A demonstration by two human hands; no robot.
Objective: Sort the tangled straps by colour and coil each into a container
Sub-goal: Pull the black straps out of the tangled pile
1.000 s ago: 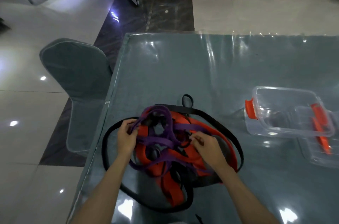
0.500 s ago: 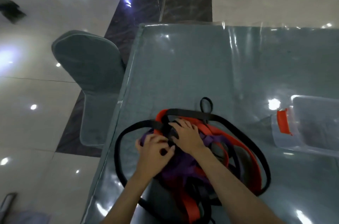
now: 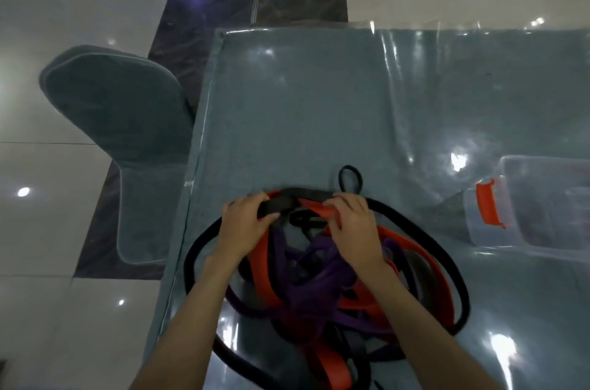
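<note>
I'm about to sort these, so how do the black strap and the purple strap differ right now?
The black strap loops wide round the outside of the pile; the purple strap is bunched in its middle. The left hand grips the black strap at the far edge; neither hand holds the purple strap. The right hand pinches the orange strap. Both are still tangled together on the table.

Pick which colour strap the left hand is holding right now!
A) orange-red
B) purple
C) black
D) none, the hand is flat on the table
C: the left hand has its fingers and thumb curled round the wide black strap at the far edge of the tangle, while the purple strap lies loose below it.
</note>
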